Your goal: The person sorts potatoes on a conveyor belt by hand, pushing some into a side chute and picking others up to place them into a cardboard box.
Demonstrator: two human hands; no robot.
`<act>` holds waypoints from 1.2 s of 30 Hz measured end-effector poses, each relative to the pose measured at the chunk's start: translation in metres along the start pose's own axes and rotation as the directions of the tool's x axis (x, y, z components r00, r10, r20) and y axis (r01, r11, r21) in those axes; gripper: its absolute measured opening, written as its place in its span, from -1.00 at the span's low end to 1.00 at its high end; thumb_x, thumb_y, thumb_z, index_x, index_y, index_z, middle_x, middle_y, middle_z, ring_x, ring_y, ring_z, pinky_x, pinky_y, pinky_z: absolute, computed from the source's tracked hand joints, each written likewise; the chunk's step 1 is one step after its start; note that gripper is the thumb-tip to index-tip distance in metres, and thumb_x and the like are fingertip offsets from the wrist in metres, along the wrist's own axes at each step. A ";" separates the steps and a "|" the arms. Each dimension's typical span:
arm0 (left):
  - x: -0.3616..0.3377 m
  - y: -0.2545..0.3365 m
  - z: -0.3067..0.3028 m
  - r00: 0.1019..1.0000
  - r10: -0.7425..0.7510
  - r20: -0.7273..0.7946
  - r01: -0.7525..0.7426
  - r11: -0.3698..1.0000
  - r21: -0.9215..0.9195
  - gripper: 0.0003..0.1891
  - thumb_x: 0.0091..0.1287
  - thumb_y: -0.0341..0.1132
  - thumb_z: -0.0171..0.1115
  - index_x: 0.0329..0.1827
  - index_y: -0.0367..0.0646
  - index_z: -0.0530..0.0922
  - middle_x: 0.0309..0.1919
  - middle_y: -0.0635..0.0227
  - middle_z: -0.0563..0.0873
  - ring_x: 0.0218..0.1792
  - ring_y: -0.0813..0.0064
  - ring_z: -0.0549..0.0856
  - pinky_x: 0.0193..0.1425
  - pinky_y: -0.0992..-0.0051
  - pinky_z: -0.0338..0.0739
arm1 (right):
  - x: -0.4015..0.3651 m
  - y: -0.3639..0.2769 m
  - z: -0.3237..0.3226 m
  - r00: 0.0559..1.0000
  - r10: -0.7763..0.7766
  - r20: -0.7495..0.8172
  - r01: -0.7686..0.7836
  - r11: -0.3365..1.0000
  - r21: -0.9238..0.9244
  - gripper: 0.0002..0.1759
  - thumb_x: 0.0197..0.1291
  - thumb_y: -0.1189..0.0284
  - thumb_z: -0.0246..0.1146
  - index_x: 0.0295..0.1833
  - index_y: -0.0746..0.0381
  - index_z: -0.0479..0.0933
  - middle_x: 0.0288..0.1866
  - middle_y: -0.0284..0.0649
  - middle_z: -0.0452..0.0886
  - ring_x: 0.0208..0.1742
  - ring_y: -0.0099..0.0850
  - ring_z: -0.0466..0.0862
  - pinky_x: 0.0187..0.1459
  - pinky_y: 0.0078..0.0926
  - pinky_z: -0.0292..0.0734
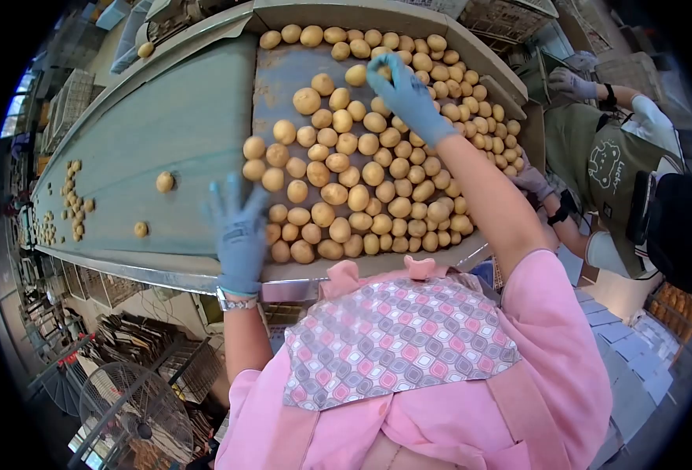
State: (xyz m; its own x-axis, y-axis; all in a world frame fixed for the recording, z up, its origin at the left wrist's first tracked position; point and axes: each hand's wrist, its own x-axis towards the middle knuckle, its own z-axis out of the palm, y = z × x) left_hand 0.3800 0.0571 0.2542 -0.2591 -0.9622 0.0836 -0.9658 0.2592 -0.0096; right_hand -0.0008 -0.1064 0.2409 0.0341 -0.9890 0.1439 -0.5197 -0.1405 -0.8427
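Observation:
Many round yellow potatoes (333,193) lie side by side over the grey sorting surface (279,69). My right hand (403,90), in a blue-grey glove, reaches to the far part of the pile. Its fingers curl around a potato (384,72), which shows between thumb and fingertips. Over the near edge of the green belt (111,172), my left hand (240,231) wears the same kind of glove, with a watch at the wrist. The left fingers are spread, slightly smeared by motion, and hold nothing. Just right of that hand are the nearest potatoes.
A few loose potatoes (165,182) and a cluster farther left (72,200) lie on the belt. A raised rim (487,59) borders the table. At the right, a co-worker in a green apron (608,160) has a gloved hand (531,178) by the potatoes. A fan (136,415) stands lower left.

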 end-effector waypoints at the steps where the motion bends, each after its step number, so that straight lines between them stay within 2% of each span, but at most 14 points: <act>1: -0.001 -0.005 0.003 0.988 -0.133 -0.075 0.144 0.976 0.162 -0.39 0.41 -0.13 0.47 0.55 0.11 0.64 0.74 0.07 0.37 0.72 -0.23 0.28 0.79 -0.31 0.05 | -0.028 -0.013 -0.006 0.996 -0.019 0.090 0.026 0.997 -0.072 -0.70 0.57 0.12 0.32 0.22 0.04 0.64 -0.05 -0.22 0.79 -0.12 -0.11 0.82 -0.11 -0.12 0.75; 4: 0.002 0.003 -0.015 0.949 -0.209 -0.235 0.224 0.974 0.038 -0.33 0.41 -0.17 0.45 0.62 0.13 0.56 0.74 0.06 0.35 0.72 -0.23 0.27 0.78 -0.35 0.05 | -0.081 -0.032 -0.019 0.773 -0.346 0.532 0.599 0.675 -0.431 -0.90 0.59 0.23 0.26 0.04 -0.03 0.62 -0.22 -0.29 0.70 -0.30 -0.21 0.77 -0.28 -0.19 0.71; 7: 0.012 0.040 -0.026 0.969 0.198 -0.147 -0.241 0.886 -0.397 -0.29 0.44 -0.17 0.40 0.70 0.14 0.49 0.73 0.06 0.36 0.70 -0.18 0.32 0.77 -0.27 0.11 | -0.050 -0.023 -0.041 0.516 -0.577 0.633 0.825 0.135 -0.549 -0.84 0.42 0.36 0.35 0.06 -0.05 0.63 -0.28 -0.28 0.69 -0.32 -0.44 0.79 -0.46 -0.36 0.61; 8: 0.013 0.044 -0.023 0.942 0.323 -0.092 -0.334 0.871 -0.360 -0.29 0.45 -0.18 0.39 0.70 0.13 0.48 0.73 0.06 0.37 0.70 -0.18 0.33 0.78 -0.26 0.11 | -0.019 -0.021 -0.055 0.722 -0.578 0.380 0.650 0.379 -0.659 -0.73 0.46 0.41 0.33 0.22 0.03 0.63 -0.11 -0.23 0.75 -0.17 -0.34 0.82 -0.30 -0.29 0.70; 11: 0.024 0.041 -0.004 0.872 0.489 0.017 -0.476 0.855 -0.205 -0.30 0.47 -0.18 0.38 0.70 0.09 0.48 0.72 0.07 0.39 0.69 -0.19 0.33 0.80 -0.22 0.11 | 0.058 -0.025 -0.089 0.870 -0.493 0.002 0.394 0.693 -0.603 -0.51 0.54 0.50 0.28 0.53 0.13 0.57 0.25 -0.09 0.80 0.08 -0.08 0.84 0.04 -0.17 0.83; 15: 0.052 -0.035 -0.021 0.995 0.085 -0.042 -0.070 0.959 0.275 -0.45 0.54 -0.19 0.27 0.58 -0.03 0.54 0.55 0.06 0.57 0.64 -0.17 0.41 0.80 -0.24 0.11 | -0.013 -0.079 -0.026 0.721 -0.667 0.187 0.689 0.665 -0.288 -0.50 0.52 0.49 0.27 0.52 0.06 0.59 0.28 -0.07 0.79 0.15 -0.04 0.83 0.08 -0.15 0.82; 16: 0.053 -0.054 -0.031 0.979 0.027 -0.204 0.030 0.963 0.268 -0.47 0.56 -0.20 0.26 0.57 -0.07 0.55 0.54 0.01 0.57 0.65 -0.17 0.41 0.80 -0.25 0.10 | -0.039 -0.117 0.007 0.807 -0.091 0.584 0.508 0.612 -0.606 -0.49 0.51 0.43 0.27 0.53 0.04 0.59 0.23 -0.09 0.79 0.22 -0.02 0.81 0.18 -0.08 0.78; 18: 0.045 -0.061 -0.048 0.937 -0.032 -0.349 0.089 0.985 0.148 -0.47 0.55 -0.22 0.27 0.56 -0.12 0.55 0.54 -0.04 0.56 0.65 -0.19 0.40 0.77 -0.23 0.14 | -0.118 -0.062 0.058 0.492 -0.711 0.503 0.870 0.389 -0.303 -0.47 0.44 0.19 0.34 0.48 0.02 0.62 0.36 -0.15 0.67 0.37 -0.14 0.70 0.30 -0.02 0.69; 20: 0.033 -0.039 -0.061 0.950 -0.022 -0.313 0.008 0.999 -0.046 -0.41 0.49 -0.27 0.34 0.58 -0.15 0.53 0.56 -0.05 0.53 0.64 -0.25 0.37 0.72 -0.18 0.24 | -0.139 -0.029 0.080 0.387 -0.832 0.398 0.922 0.335 -0.194 -0.39 0.40 0.03 0.37 0.49 0.00 0.62 0.50 -0.17 0.56 0.53 -0.19 0.56 0.43 0.04 0.56; 22: 0.017 -0.003 -0.056 0.969 0.158 -0.191 -0.224 0.889 -0.400 -0.44 0.49 -0.26 0.34 0.54 -0.17 0.55 0.56 -0.02 0.53 0.64 -0.24 0.37 0.70 -0.18 0.23 | -0.121 -0.023 0.091 0.594 -0.669 0.448 0.798 0.560 -0.223 -0.31 0.41 -0.02 0.38 0.56 0.00 0.56 0.63 -0.17 0.47 0.67 -0.12 0.40 0.57 0.12 0.38; 24: 0.003 0.015 -0.049 0.861 0.509 0.010 -0.458 0.783 -0.420 -0.26 0.37 -0.03 0.50 0.62 0.02 0.56 0.62 0.03 0.50 0.66 -0.19 0.36 0.79 -0.18 0.08 | -0.091 -0.027 0.104 0.733 -0.594 0.331 0.680 0.624 -0.384 -0.31 0.44 -0.02 0.37 0.57 0.03 0.55 0.70 -0.15 0.41 0.74 -0.06 0.31 0.63 0.15 0.27; 27: -0.008 0.004 -0.034 0.829 0.517 0.213 -0.412 0.822 -0.393 -0.22 0.31 0.05 0.53 0.64 0.15 0.57 0.64 0.04 0.48 0.68 -0.17 0.36 0.82 -0.19 0.03 | -0.090 -0.040 0.115 0.851 -0.524 0.018 0.445 0.704 -0.554 -0.45 0.46 0.10 0.36 0.46 0.06 0.62 0.63 -0.15 0.49 0.68 -0.11 0.41 0.54 0.04 0.39; 32: -0.004 -0.056 -0.056 0.982 -0.046 -0.181 0.076 0.983 0.165 -0.42 0.51 -0.32 0.31 0.62 0.12 0.60 0.63 0.04 0.50 0.62 -0.12 0.43 0.73 -0.08 0.22 | -0.146 -0.061 0.043 0.826 -0.511 0.237 0.563 0.731 -0.386 -0.71 0.45 0.38 0.35 0.23 0.11 0.70 0.14 -0.19 0.75 0.17 -0.20 0.75 0.14 -0.22 0.69; 36: -0.041 -0.075 -0.058 0.905 -0.293 -0.308 0.240 0.950 -0.199 -0.49 0.57 -0.29 0.29 0.58 0.05 0.62 0.58 0.04 0.56 0.61 -0.14 0.44 0.71 -0.09 0.25 | -0.161 -0.001 -0.029 0.984 -0.161 -0.070 0.081 0.770 -0.633 -0.74 0.46 0.40 0.34 0.19 0.17 0.71 0.03 -0.09 0.79 0.03 -0.09 0.77 0.08 -0.17 0.73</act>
State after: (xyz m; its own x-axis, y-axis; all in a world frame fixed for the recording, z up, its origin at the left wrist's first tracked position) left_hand 0.4636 0.0820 0.3090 0.0528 -0.9211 0.3857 -0.9774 0.0316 0.2092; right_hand -0.0306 0.0544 0.2331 0.0574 -0.9477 0.3140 -0.9379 -0.1590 -0.3083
